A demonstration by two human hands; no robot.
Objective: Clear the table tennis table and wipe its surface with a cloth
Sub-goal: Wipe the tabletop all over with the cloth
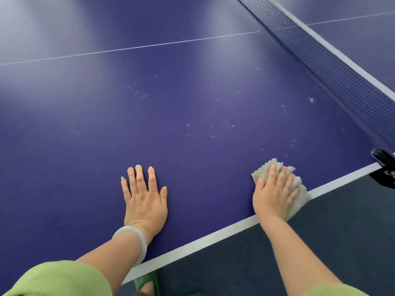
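Note:
The blue table tennis table [171, 129] fills most of the view, its white side line running along the near edge. My right hand [274, 194] presses flat on a crumpled grey cloth [299, 189] at that edge, close to the net post. The cloth partly overhangs the white line. My left hand [145, 197] lies flat on the bare blue surface with fingers spread, a pale bangle on its wrist. White specks are scattered over the surface beyond both hands.
The dark net [333, 67] with its white top band runs diagonally at the right, ending at a black clamp [384, 163] on the table edge. Dark floor lies below the edge. A green sandal [147, 283] shows at the bottom.

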